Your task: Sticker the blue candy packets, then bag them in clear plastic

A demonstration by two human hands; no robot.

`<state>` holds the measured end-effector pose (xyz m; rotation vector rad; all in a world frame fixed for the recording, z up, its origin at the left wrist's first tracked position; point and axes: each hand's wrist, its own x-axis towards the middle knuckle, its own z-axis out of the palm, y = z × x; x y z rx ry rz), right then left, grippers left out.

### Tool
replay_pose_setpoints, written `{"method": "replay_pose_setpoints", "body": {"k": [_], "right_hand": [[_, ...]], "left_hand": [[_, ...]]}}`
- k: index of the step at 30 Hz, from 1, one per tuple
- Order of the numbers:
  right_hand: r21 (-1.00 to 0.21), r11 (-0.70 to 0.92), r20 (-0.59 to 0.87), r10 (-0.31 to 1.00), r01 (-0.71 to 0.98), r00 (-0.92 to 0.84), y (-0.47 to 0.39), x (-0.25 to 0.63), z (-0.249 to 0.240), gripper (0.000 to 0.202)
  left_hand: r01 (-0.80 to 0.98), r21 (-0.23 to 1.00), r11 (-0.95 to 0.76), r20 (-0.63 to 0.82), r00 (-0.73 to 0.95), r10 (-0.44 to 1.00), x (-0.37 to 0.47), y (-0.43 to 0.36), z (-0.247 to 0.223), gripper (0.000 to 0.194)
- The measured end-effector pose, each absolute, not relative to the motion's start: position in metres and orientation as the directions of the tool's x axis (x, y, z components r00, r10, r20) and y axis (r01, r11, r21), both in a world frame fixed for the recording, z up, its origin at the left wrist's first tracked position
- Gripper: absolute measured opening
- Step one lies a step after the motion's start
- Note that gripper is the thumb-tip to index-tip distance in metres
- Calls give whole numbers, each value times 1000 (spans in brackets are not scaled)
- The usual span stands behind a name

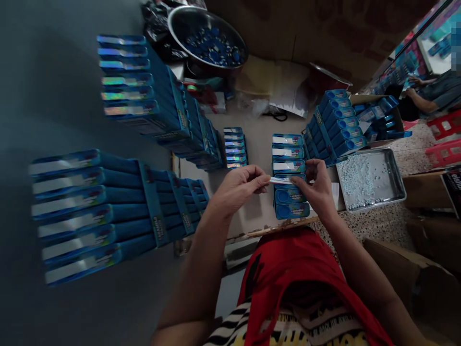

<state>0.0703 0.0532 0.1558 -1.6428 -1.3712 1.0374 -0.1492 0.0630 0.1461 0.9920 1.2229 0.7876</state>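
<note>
A thin white strip (279,180), like a sticker, is stretched between my hands above a row of blue candy boxes (291,196) marked "CARAMELO MACIZO". My left hand (242,186) pinches the strip's left end between thumb and fingers. At its right end, my right hand (317,186) pinches it, close over the boxes. The far boxes in this row carry a whitish strip across the top; the two nearest me show bare blue lids with a round mark. My fingers and the strip partly hide the boxes in the middle.
Tall stacks of blue boxes (137,197) stand on the left, with a smaller row (235,144) beside them. Behind are a metal bowl (173,24) of blue pieces and black scissors (279,116). Right: more stacked boxes (334,125), a metal tray (396,185) of small white pieces, another person (437,93).
</note>
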Motion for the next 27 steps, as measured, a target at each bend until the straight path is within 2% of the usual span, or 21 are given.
{"method": "replay_pose_setpoints", "body": {"k": [15, 20, 23, 27], "right_hand": [[-911, -186, -168, 982, 369, 82, 52, 72, 157, 50], [-913, -174, -160, 985, 370, 70, 51, 71, 156, 50], [-911, -187, -168, 982, 366, 84, 51, 74, 154, 52], [-920, -175, -179, 984, 350, 22, 51, 71, 149, 53]], "left_hand": [[30, 882, 470, -465, 215, 859, -150, 59, 133, 46], [-96, 847, 523, -480, 287, 829, -139, 58, 110, 49], [-189, 813, 551, -515, 210, 831, -123, 49, 95, 56], [-347, 758, 552, -582, 22, 813, -103, 33, 83, 59]]}}
